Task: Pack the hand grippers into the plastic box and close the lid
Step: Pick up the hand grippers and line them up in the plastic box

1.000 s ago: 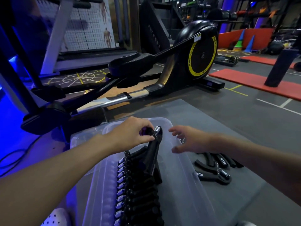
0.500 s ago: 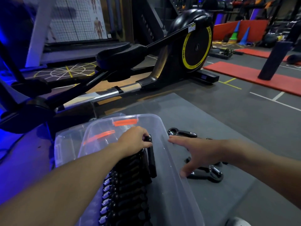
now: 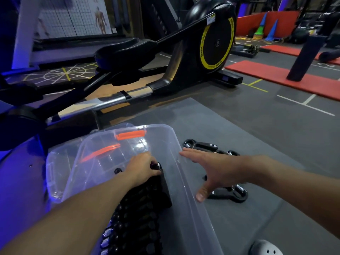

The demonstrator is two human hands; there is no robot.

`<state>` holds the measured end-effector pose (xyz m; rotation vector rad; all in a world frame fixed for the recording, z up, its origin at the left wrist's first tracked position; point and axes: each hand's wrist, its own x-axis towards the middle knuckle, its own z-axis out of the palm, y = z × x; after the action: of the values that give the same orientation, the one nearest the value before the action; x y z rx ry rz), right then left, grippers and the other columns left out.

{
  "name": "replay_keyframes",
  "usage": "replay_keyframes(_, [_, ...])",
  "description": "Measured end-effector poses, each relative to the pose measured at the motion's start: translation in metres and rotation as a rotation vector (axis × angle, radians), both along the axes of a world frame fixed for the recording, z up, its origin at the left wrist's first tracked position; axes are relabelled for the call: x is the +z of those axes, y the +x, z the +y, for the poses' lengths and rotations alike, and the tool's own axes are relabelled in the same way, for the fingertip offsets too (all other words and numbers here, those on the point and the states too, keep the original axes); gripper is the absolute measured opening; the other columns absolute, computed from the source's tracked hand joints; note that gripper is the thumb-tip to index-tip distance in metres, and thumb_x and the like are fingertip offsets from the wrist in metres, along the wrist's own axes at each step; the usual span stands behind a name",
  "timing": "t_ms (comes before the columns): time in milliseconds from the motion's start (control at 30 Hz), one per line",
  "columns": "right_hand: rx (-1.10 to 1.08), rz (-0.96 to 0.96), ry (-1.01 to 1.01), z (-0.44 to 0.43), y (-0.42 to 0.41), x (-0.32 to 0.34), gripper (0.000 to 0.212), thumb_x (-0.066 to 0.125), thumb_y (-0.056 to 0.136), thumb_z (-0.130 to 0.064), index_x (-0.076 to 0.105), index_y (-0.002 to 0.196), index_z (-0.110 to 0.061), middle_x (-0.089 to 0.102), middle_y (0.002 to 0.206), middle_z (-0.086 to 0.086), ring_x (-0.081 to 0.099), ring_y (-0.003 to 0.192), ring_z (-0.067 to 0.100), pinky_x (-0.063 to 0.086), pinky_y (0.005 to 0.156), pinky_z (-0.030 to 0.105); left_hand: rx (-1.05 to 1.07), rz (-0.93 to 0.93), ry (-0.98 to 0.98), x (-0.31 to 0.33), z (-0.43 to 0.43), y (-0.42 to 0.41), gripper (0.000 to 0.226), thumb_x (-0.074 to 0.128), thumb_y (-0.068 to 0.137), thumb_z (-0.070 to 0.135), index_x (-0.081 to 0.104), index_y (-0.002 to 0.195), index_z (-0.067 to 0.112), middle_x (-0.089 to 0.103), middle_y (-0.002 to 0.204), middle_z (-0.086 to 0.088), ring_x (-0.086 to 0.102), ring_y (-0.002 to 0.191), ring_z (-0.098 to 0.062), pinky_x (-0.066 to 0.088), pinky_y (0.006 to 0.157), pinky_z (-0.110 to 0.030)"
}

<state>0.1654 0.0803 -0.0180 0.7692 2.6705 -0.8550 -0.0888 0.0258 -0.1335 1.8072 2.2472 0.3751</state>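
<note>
A clear plastic box (image 3: 185, 190) stands on the grey floor mat, with a packed row of several black hand grippers (image 3: 139, 221) inside. My left hand (image 3: 142, 169) is down in the box, closed on the top of the farthest gripper in that row. My right hand (image 3: 209, 172) hovers outside the box's right wall, fingers spread and holding nothing. Under and beyond it lie loose black hand grippers (image 3: 233, 194) on the mat, one more (image 3: 200, 145) farther back. The clear lid (image 3: 55, 173) with orange latches lies behind and left of the box.
A black and yellow elliptical trainer (image 3: 211, 45) stands just beyond the mat. Red mats (image 3: 272, 74), cones and a dark upright post (image 3: 305, 57) are at the far right. A white perforated shoe (image 3: 265, 248) shows at the bottom right.
My left hand has lowered the gripper from above the row down into the box. My right hand has spread open and dropped toward the loose grippers on the mat.
</note>
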Motion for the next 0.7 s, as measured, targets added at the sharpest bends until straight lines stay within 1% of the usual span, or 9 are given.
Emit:
replay_keyframes(100, [-0.001,-0.001,-0.014,0.002,0.000,-0.003,0.130,0.087,0.055,-0.057,0.001,0.151,-0.044,-0.001,0.160,-0.024,0.012,0.146,0.001,0.018,0.120,0.029,0.032,0.049,-0.016,-0.002,0.002,0.001,0.030,0.072,0.078,0.045,0.071,0.099,0.024,0.067,0.106,0.003,0.060,0.104,-0.022,0.043,0.090,-0.035])
replay_keyframes(200, [-0.013,0.000,-0.026,0.002,0.002,-0.006,0.129,0.087,0.055,-0.057,0.001,0.150,-0.046,0.000,0.159,-0.025,0.015,0.145,0.002,0.022,0.119,0.031,0.049,0.047,-0.007,-0.006,0.006,0.003,0.024,0.071,0.079,0.041,0.070,0.096,0.025,0.069,0.104,0.004,0.061,0.104,-0.022,0.043,0.090,-0.036])
replay_keyframes(300, [-0.025,0.009,-0.040,0.000,0.004,-0.006,0.127,0.087,0.058,-0.055,0.001,0.151,-0.045,0.002,0.159,-0.025,0.020,0.144,0.003,0.025,0.117,0.030,0.064,0.011,-0.004,-0.008,0.007,0.001,0.021,0.072,0.080,0.037,0.070,0.095,0.023,0.069,0.102,0.004,0.061,0.103,-0.021,0.043,0.092,-0.037])
replay_keyframes(433, [-0.039,0.026,-0.072,-0.001,0.008,-0.006,0.124,0.086,0.060,-0.051,0.003,0.152,-0.044,0.008,0.158,-0.025,0.030,0.139,0.005,0.032,0.112,0.027,0.078,-0.023,0.022,-0.011,0.005,0.001,0.021,0.073,0.079,0.036,0.070,0.095,0.023,0.070,0.101,0.004,0.062,0.099,-0.022,0.044,0.089,-0.035])
replay_keyframes(600, [-0.048,0.047,-0.089,-0.001,0.009,-0.009,0.124,0.086,0.060,-0.053,0.003,0.151,-0.045,0.012,0.156,-0.025,0.033,0.137,0.005,0.035,0.108,0.026,0.053,-0.129,0.004,-0.009,0.002,-0.005,0.016,0.075,0.077,0.033,0.071,0.090,0.025,0.070,0.094,0.006,0.063,0.093,-0.019,0.048,0.089,-0.036])
replay_keyframes(700, [-0.058,0.056,-0.097,-0.001,0.009,-0.010,0.124,0.087,0.058,-0.054,0.004,0.150,-0.048,0.016,0.155,-0.025,0.035,0.136,0.005,0.037,0.108,0.028,0.032,-0.152,0.030,-0.006,0.001,-0.007,0.015,0.075,0.077,0.031,0.070,0.089,0.022,0.066,0.089,0.006,0.063,0.089,-0.018,0.050,0.084,-0.034])
